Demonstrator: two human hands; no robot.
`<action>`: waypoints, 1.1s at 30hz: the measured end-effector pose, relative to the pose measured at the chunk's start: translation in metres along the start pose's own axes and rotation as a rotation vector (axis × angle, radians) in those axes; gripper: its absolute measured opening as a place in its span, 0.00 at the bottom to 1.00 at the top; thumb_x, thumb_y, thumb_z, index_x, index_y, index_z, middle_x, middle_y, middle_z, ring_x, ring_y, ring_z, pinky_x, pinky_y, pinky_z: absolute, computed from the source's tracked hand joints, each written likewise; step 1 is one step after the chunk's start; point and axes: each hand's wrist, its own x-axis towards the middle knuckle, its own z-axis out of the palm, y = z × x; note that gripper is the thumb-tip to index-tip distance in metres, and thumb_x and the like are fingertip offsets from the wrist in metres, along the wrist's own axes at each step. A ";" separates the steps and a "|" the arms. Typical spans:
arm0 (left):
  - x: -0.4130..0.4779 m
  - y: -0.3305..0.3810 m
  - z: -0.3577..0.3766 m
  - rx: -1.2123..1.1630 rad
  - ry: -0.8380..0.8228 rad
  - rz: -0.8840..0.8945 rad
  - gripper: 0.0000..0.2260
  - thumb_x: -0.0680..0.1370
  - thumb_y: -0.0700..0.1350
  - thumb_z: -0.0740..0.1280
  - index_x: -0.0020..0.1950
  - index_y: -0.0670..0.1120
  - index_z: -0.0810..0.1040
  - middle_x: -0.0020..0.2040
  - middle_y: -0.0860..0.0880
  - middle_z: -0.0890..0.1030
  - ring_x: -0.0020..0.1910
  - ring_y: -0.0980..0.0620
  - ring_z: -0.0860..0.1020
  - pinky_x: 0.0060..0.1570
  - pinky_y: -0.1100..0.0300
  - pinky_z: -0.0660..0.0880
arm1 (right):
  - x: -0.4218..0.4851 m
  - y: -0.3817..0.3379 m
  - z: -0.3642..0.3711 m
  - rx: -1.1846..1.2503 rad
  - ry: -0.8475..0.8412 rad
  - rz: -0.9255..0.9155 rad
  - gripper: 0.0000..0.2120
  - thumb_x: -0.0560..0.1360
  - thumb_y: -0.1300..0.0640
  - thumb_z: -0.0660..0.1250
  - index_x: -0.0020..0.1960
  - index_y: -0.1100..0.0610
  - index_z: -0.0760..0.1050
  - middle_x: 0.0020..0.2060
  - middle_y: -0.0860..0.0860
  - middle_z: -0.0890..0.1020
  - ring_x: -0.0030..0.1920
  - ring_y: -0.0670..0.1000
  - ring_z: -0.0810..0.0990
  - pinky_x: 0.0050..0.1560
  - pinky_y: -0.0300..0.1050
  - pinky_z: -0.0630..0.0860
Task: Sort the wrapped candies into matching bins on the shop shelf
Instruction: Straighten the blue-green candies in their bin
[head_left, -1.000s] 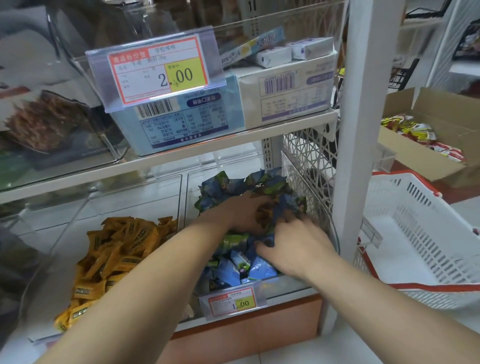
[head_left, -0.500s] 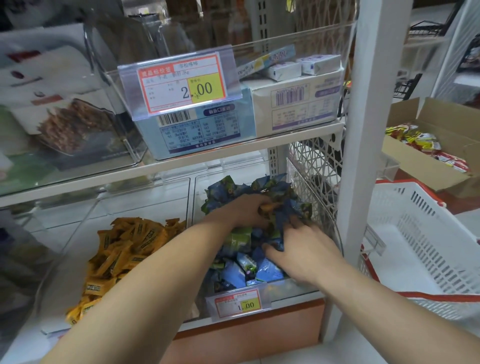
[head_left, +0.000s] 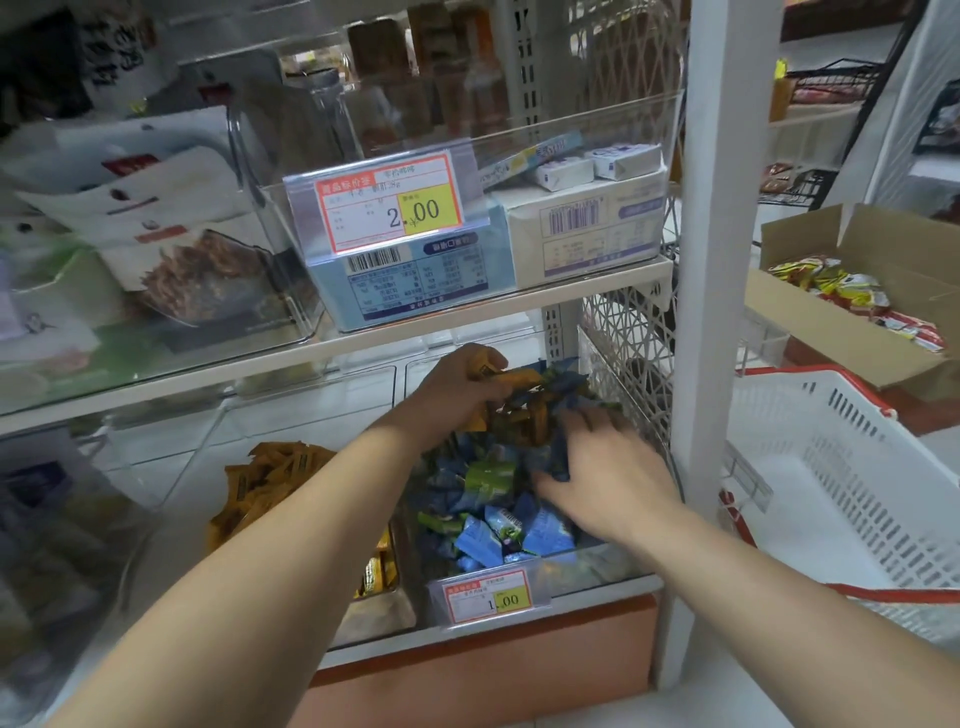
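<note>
A clear bin (head_left: 597, 569) on the lower shelf holds a heap of blue and green wrapped candies (head_left: 488, 525), with a few orange ones (head_left: 530, 415) mixed in at the back. My left hand (head_left: 457, 387) is raised over the back of the heap, shut on several orange wrapped candies (head_left: 485, 369). My right hand (head_left: 602, 467) lies spread, palm down, on the blue candies at the bin's right side. To the left, a second clear bin (head_left: 384, 618) holds orange wrapped candies (head_left: 270, 478).
The shelf above carries a clear bin of boxed goods (head_left: 582, 228) and a 2.00 price tag (head_left: 389, 208). A white upright post (head_left: 711, 312) stands right of the bins. A white basket with red rim (head_left: 831, 493) and a cardboard box of snacks (head_left: 852, 306) sit at the right.
My left hand has lifted out of the heap with orange candies gripped in it. My right hand stays spread on the blue candies. The camera has tilted down a little.
</note>
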 end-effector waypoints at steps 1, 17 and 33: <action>-0.003 0.001 -0.001 -0.038 0.003 -0.021 0.11 0.75 0.40 0.73 0.55 0.51 0.77 0.47 0.49 0.81 0.36 0.58 0.81 0.32 0.64 0.76 | 0.000 -0.003 -0.003 0.014 0.079 -0.017 0.33 0.72 0.36 0.65 0.71 0.53 0.66 0.65 0.55 0.74 0.64 0.61 0.73 0.57 0.54 0.76; -0.079 0.010 -0.001 -0.548 0.098 -0.043 0.07 0.78 0.36 0.67 0.55 0.43 0.75 0.42 0.42 0.82 0.34 0.49 0.80 0.27 0.61 0.72 | 0.004 -0.050 -0.003 0.861 0.209 -0.096 0.14 0.74 0.60 0.71 0.50 0.40 0.79 0.45 0.43 0.83 0.48 0.45 0.81 0.52 0.42 0.78; -0.117 -0.055 -0.111 0.520 0.338 -0.071 0.12 0.74 0.55 0.73 0.54 0.56 0.75 0.48 0.53 0.81 0.43 0.53 0.80 0.38 0.60 0.75 | 0.009 -0.027 0.013 -0.029 -0.187 -0.191 0.36 0.74 0.28 0.55 0.77 0.43 0.61 0.77 0.46 0.62 0.75 0.55 0.62 0.72 0.54 0.64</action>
